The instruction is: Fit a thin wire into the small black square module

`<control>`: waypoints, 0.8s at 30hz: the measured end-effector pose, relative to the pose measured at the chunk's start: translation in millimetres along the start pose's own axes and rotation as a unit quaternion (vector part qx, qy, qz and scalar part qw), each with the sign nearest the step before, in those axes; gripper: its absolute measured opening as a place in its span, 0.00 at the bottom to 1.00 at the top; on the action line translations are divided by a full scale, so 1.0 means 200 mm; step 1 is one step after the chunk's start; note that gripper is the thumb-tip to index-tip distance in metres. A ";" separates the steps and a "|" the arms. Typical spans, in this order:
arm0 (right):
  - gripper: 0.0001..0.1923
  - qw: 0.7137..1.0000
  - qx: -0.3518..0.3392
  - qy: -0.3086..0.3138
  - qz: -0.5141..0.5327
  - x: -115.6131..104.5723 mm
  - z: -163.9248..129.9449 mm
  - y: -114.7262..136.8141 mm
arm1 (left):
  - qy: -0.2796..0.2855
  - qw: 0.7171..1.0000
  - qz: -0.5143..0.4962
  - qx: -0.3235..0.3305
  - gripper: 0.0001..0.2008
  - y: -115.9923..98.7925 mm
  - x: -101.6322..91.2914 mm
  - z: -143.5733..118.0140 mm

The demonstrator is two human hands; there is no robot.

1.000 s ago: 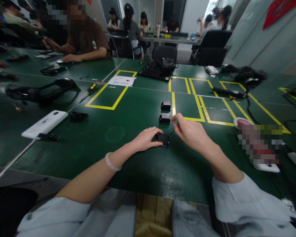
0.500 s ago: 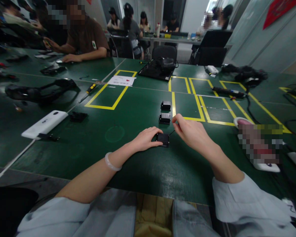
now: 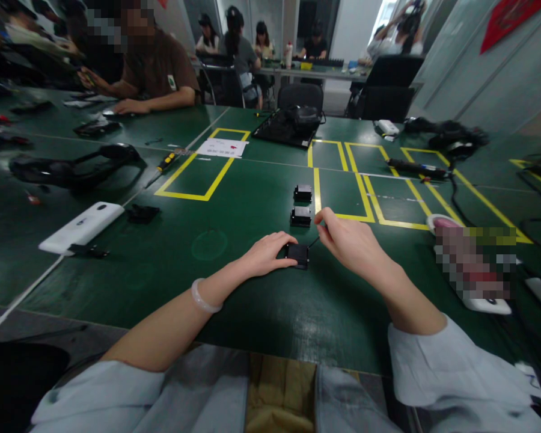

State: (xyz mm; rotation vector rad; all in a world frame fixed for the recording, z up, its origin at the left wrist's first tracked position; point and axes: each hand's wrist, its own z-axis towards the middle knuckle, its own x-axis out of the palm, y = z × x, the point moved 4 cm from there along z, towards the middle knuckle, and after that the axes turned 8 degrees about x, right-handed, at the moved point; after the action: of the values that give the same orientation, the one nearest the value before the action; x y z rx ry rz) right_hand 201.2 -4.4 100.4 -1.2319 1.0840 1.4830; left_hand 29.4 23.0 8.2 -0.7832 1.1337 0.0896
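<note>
Black module (image 3: 298, 255) under both hands

Thin tool (image 3: 314, 242) in right hand (image 3: 349, 243) too small to identify, perhaps a pin.

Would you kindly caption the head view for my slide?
Left hand steadies a small black block on the green table while the right hand pinches a thin tool.

No legible text, brand or number. The white paper sheet (image 3: 222, 147) on the green table (image 3: 162, 264) carries red and dark print, too small to read. A brown shirt (image 3: 162, 66) bears a small unreadable badge.
</note>
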 end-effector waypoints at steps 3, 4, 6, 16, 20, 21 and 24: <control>0.14 1.000 -0.001 -0.007 0.015 0.00 0.00 0.00 | 0.002 1.000 0.002 -0.004 0.19 0.00 0.00 0.00; 0.14 1.000 0.001 -0.007 0.013 0.00 0.00 0.00 | 0.002 1.000 0.004 -0.004 0.19 0.00 0.00 0.00; 0.15 1.000 0.008 -0.004 -0.005 0.00 0.00 0.00 | 0.003 1.000 0.006 -0.004 0.19 0.00 0.00 0.00; 0.14 1.000 -0.012 -0.002 0.017 0.01 0.00 0.01 | -0.002 1.000 -0.006 -0.004 0.19 0.00 0.00 0.00; 0.14 1.000 -0.007 -0.010 0.026 0.01 0.00 0.01 | 0.001 1.000 0.001 -0.005 0.19 0.00 0.00 0.00; 0.14 1.000 -0.003 -0.008 0.021 0.00 0.00 0.01 | 0.002 1.000 0.002 -0.005 0.19 0.00 0.00 0.00; 0.15 1.000 0.011 0.006 -0.016 0.00 0.00 0.01 | 0.002 1.000 0.003 -0.002 0.19 0.00 0.00 0.00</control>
State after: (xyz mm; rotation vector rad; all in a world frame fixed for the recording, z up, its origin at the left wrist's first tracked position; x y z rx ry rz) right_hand 199.6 -5.5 101.3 -1.2376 1.0812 1.4372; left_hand 29.1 23.2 7.4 -0.7847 1.1391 0.0953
